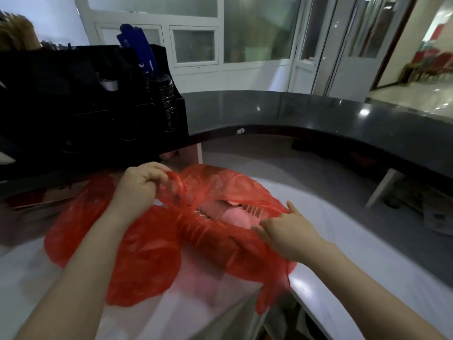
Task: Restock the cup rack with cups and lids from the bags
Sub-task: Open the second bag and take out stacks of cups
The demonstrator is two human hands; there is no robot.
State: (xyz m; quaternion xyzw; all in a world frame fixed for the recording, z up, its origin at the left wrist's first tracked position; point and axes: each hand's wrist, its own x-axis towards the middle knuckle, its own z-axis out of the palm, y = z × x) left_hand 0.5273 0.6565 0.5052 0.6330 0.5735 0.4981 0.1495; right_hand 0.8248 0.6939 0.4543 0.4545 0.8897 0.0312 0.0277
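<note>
Head view: early stage, we're pulling open the red bag (pixel 152 253) just in front of the rack (pixel 85 106). Left hand (pixel 139 185) fists its rim, right hand (pixel 286 229) pinches the opposite edge; contents (pixel 235 213) not out yet.

A dark, glossy curved counter (pixel 318 114) crosses the view. Behind it stand white-framed windows (pixel 193 45) and a glass door (pixel 316 40). Red chairs (pixel 436 62) are far to its right. A white desk surface (pixel 343 224) lies below it.
</note>
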